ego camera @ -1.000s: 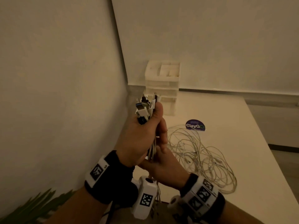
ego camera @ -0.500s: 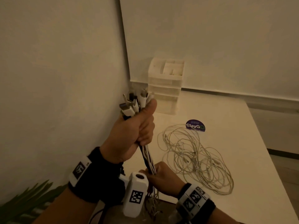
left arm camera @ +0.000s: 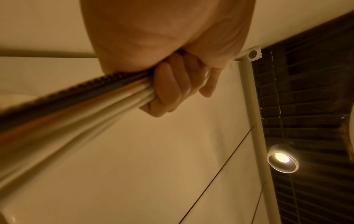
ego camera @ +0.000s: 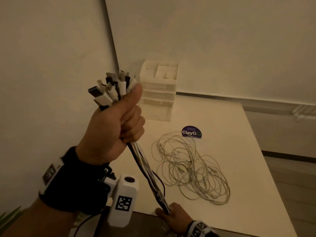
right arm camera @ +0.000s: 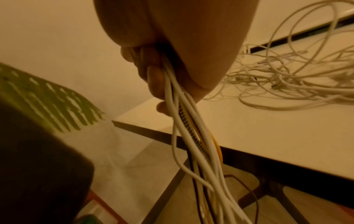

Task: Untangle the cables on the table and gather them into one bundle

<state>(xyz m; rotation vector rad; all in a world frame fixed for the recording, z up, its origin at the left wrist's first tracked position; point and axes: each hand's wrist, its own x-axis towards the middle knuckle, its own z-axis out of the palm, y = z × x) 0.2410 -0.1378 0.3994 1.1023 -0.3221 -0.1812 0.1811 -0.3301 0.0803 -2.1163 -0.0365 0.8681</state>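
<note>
The plug ends of the cable bundle [ego camera: 118, 89] are clamped in the raised left hand [ego camera: 111, 132]. Its long axis runs down-right to the right hand [ego camera: 172, 215], closed round it at the table's [ego camera: 256, 194] near edge. Loose cables [ego camera: 189, 166] lie mid-table, nearer the right hand.

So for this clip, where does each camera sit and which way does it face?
Head: worn high, looking forward and down at the table; shows the left hand, the right hand and both wristbands.
Left wrist: under the left hand, facing up toward a ceiling lamp; fingers and palm show.
Right wrist: behind the right hand, facing down past the table edge; palm shows.
Shared: all three see the held cables.
</note>
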